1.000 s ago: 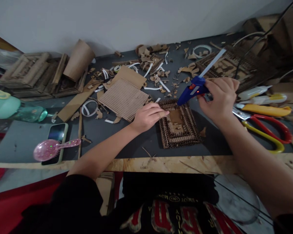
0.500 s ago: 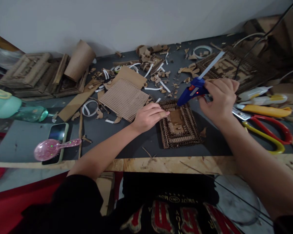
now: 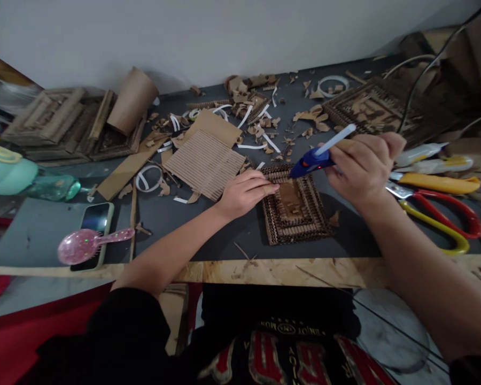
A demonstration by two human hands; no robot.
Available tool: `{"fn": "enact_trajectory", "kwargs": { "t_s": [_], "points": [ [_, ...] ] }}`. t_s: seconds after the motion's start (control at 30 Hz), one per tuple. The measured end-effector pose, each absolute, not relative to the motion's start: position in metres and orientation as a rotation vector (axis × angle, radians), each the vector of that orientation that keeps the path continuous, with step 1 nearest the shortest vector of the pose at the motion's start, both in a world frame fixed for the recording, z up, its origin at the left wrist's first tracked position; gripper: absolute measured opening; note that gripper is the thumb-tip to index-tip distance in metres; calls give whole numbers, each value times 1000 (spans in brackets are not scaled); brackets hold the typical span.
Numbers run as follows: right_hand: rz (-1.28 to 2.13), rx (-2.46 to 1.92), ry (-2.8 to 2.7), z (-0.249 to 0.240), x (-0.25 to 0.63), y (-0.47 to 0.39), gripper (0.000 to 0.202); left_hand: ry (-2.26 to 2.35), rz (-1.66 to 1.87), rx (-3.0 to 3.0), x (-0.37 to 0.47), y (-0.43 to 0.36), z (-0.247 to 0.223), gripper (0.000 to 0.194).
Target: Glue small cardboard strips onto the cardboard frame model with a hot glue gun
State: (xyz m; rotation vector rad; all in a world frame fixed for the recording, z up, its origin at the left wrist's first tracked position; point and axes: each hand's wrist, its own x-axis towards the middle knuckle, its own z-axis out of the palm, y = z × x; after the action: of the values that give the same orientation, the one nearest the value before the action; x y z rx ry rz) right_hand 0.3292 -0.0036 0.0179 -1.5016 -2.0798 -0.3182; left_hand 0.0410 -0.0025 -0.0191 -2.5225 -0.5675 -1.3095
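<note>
Two bare hands are at work over a dark table (image 3: 232, 238). The right hand (image 3: 358, 168) is closed around the handle of a blue glue gun (image 3: 310, 160), and a white glue stick (image 3: 335, 139) comes out of the back of the gun, pointing up and to the right. The nozzle of the gun points down and to the left, at the far edge of a square cardboard frame (image 3: 294, 206); I cannot tell if the tip touches it. The left hand (image 3: 244, 192) lies flat and mostly open, with the fingers stretched to the right, and its fingertips press on the left side of the same frame. The frame lies flat on the table, between the two hands, near the wooden front edge.

Just left of the left hand there is a sheet of corrugated cardboard (image 3: 204, 163), with a plain brown sheet partly under it. Behind the frame, many small cardboard scraps (image 3: 260, 125) and white strips are scattered. On the right of the right hand lie red and yellow scissors (image 3: 444, 222) and a yellow knife (image 3: 435, 182). Far on the left, a pink hairbrush (image 3: 88, 246) rests across a phone (image 3: 92, 224), and a green bottle (image 3: 50, 188) lies on its side behind them. A cardboard roll (image 3: 132, 101) leans on a stack of frames at the back left.
</note>
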Motion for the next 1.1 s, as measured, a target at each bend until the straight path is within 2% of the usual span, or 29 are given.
{"fn": "enact_trajectory", "kwargs": {
  "t_s": [0.1, 0.27, 0.47, 0.53, 0.67, 0.73, 0.87, 1.0, 1.1],
  "points": [
    [-381, -1611, -1982, 19, 333, -1, 36, -551, -1343, -2540, 41, -3, -18, 11],
    [-388, -1751, -1696, 7, 349, 20, 75, -542, -1351, -2575, 40, -4, -16, 19],
    [-355, -2025, -1598, 0, 353, 25, 91, -568, -1285, -2568, 39, -6, -15, 12],
    [-390, -1961, -1648, 5, 346, 18, 85, -559, -1286, -2577, 40, -7, -15, 11],
    [-320, -1503, -2022, 16, 320, -1, 46, -519, -1348, -2555, 40, -9, -13, 10],
    [-223, -1201, -2221, 17, 305, -9, 33, -549, -1345, -2528, 40, -10, -14, 10],
    [-50, -835, -2354, 11, 286, -19, 27, -605, -1295, -2521, 37, -12, -14, 13],
    [45, -804, -2307, 8, 281, -22, 17, -557, -1307, -2529, 36, -14, -12, 11],
    [87, -822, -2282, 11, 281, -23, 19, -513, -1303, -2521, 36, -15, -10, 8]
  ]
}}
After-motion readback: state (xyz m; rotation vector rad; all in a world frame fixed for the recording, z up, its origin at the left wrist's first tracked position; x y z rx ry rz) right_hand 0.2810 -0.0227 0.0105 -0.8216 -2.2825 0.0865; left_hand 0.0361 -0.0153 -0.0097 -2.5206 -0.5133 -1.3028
